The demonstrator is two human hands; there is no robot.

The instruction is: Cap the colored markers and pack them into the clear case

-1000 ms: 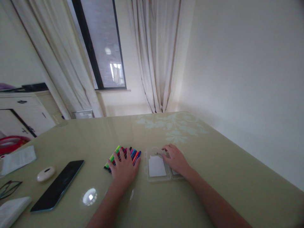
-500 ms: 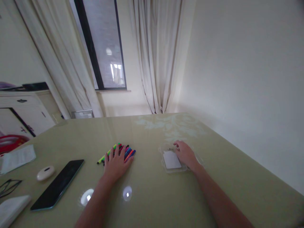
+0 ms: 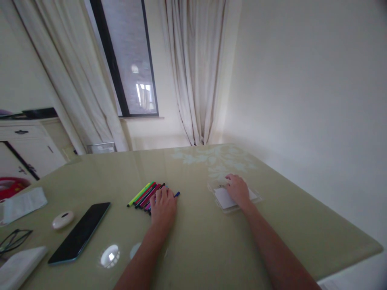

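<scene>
My left hand (image 3: 163, 209) lies over the right part of a row of coloured felt-tip pens (image 3: 145, 195), its fingers bent and drawn together on them. A blue pen end (image 3: 177, 194) sticks out past its right side, and the pens below the palm are hidden. Farther right, my right hand (image 3: 238, 191) rests with curled fingers on a clear plastic case (image 3: 228, 210), covering its middle. White paper or card (image 3: 223, 198) shows in the case beside the fingers. Where my right fingertips touch is partly hidden.
A dark phone (image 3: 80, 233) lies at left, with a white oval case (image 3: 63, 220), glasses (image 3: 14, 241), a white box (image 3: 24, 264) and a pale face mask (image 3: 26, 204) around it. The glass-topped table (image 3: 199, 249) runs toward the curtain and wall.
My left hand has slid right over the pens and its spread fingers have drawn together, uncovering the left pens. The plastic case has turned slightly under my right hand. The view has shifted a little.
</scene>
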